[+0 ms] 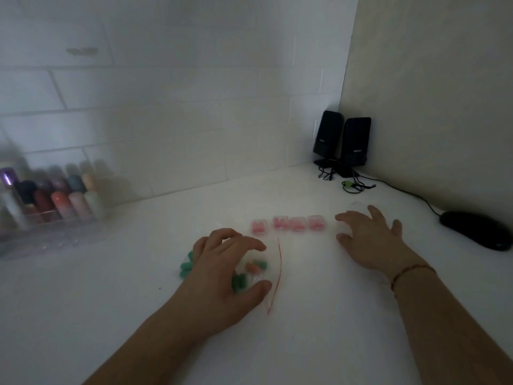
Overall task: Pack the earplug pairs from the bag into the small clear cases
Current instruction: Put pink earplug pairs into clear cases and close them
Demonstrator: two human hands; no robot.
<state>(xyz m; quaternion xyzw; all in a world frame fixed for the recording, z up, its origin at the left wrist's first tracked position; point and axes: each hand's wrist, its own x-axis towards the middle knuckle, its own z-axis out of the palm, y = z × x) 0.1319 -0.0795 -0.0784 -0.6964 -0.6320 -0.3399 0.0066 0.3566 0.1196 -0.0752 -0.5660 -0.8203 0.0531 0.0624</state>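
Two black speakers stand in the corner, a black mouse near them, bottles at far left.

Both my arms come in from the bottom edge, bare forearms angled up and toward the middle. My left hand is arched like a claw, palm down, fingers curled forward with the tips pointing down, thumb stuck out to the side and pressing low. It's cupped over stuff rather than clearly pinching anything, can't really tell a firm grip from this blurry view. My right hand is further out, palm down and flatter, fingers spread and only loosely bent, thumb pointing inward. There's a thin cord bracelet on my right wrist. The two hands are well apart.
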